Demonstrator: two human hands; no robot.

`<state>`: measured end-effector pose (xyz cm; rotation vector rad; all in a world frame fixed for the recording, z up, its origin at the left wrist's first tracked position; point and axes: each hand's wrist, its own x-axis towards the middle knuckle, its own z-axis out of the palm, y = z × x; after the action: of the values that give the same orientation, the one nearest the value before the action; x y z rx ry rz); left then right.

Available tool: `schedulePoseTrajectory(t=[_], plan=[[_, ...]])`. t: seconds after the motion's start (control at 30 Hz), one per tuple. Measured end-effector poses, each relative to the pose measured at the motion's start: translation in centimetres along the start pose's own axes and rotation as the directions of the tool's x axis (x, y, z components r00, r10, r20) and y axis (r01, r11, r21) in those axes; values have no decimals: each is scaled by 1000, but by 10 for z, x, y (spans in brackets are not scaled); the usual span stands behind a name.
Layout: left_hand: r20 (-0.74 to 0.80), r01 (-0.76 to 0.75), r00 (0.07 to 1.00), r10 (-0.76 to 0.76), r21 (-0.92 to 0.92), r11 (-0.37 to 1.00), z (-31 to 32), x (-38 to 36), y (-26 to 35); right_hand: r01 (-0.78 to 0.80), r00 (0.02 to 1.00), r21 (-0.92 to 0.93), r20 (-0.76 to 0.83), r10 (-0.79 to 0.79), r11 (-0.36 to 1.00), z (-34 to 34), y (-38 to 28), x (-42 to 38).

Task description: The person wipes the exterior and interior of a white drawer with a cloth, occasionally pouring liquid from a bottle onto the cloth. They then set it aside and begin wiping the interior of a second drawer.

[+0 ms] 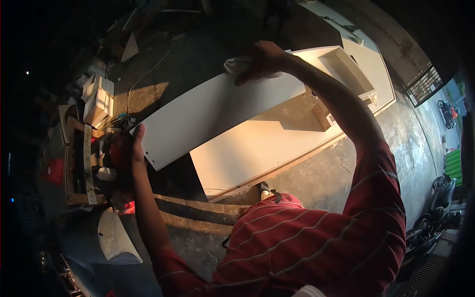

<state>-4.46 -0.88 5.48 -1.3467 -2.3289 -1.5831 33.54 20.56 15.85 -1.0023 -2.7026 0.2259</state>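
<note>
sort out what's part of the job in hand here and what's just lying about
In hand:
- white board, gripped at its end by the left hand
- cloth pressed on the board under the right hand
- large white panel lying below the board

Lying about:
- stack of pale blocks
- cable on the floor
- wooden frame
- parked motorbike

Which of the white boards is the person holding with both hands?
The long narrow white panel, raised and gripped at both ends by the left hand and right hand. The wider board lies flat beneath it.
</note>
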Motion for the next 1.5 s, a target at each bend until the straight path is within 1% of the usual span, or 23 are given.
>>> schedulePoseTrajectory(t=[0.03, 0.07, 0.1, 0.13, 0.17, 0.23, 0.33, 0.47, 0.6, 0.67, 0.8, 0.9, 0.97, 1.0, 1.03, 1.1, 1.13, 1.2, 1.23, 1.3, 1.37, 1.43, 1.5], plan=[[-72, -58, 996, 46, -179, 982, 8, -5, 0, -15, 1000, 30, 7, 15, 999, 2, -2, -2], [-75, -57, 996, 43, -181, 982, 3, -9, 8, -30, 999, 59, 13, 30, 998, 4, -3, -4], [-48, -43, 997, 54, 203, 978, -7, -12, 18, -28, 999, 55, 16, 28, 998, 7, -5, -6], [-16, -35, 998, 53, 559, 829, -12, -14, 24, -32, 999, 47, 1, 32, 998, 10, -6, -8], [-16, -31, 999, 48, 557, 830, -10, -17, 23, -36, 999, 37, -13, 36, 999, 13, -8, -10], [-2, 0, 1000, 1, 136, 991, -4, -23, 20, -51, 999, 43, -5, 51, 998, 18, -12, -17], [98, 7, 995, 25, -306, 952, 6, -33, 9, -51, 998, 48, -22, 52, 998, 38, -11, -28], [239, 76, 970, 54, -501, 862, 13, -50, 4, -2, 997, 46, -80, 6, 999, 52, -10, -49], [299, 120, 953, 52, -528, 841, 16, -66, -6, 1, 996, 84, -93, 7, 996, 59, -15, -67], [275, 87, 959, 63, -501, 861, 14, -71, -18, -13, 997, 92, -80, 21, 996, 65, -17, -75], [277, 115, 961, 11, -438, 892, 17, -89, -61, 37, 998, 51, -62, -34, 998, 78, -15, -88], [269, 97, 963, 23, -425, 900, 9, -110, -69, 76, 996, 51, -59, -73, 996, 86, -16, -106], [505, 114, 852, 136, -433, 894, -2, -121, -72, 161, 977, 38, -145, -154, 986, 99, -15, -125], [550, 81, 803, 228, -481, 873, -2, -126, -70, 211, 961, 7, -184, -206, 977, 108, -15, -134], [570, 121, 792, 218, -497, 860, -5, -139, -56, 260, 940, -25, -221, -259, 965, 117, -16, -145], [620, -32, 678, 395, -512, 858, -3, -152, -61, 245, 951, 4, -193, -240, 970, 133, -21, -166], [649, -80, 641, 409, -473, 877, -4, -160, -66, 170, 984, 39, -66, -167, 985, 148, -15, -180], [688, -155, 584, 431, -426, 891, -4, -181, -74, 223, 962, 31, -171, -215, 974, 173, -13, -201], [691, -145, 587, 421, -422, 895, -3, -192, -78, 236, 951, 24, -212, -225, 972, 184, -12, -212], [715, -228, 564, 413, -346, 910, 1, -211, -85, 248, 947, -13, -209, -245, 969, 209, -5, -226], [713, -253, 569, 410, -323, 912, 7, -226, -89, 287, 919, -116, -247, -308, 951, 225, -4, -233], [686, -308, 614, 391, -248, 919, 16, -241, -95, 259, 934, -106, -227, -277, 960, 235, 0, -238], [699, -295, 611, 370, -233, 927, 26, -248, -104, 244, 944, -117, -199, -263, 963, 247, 7, -236]])
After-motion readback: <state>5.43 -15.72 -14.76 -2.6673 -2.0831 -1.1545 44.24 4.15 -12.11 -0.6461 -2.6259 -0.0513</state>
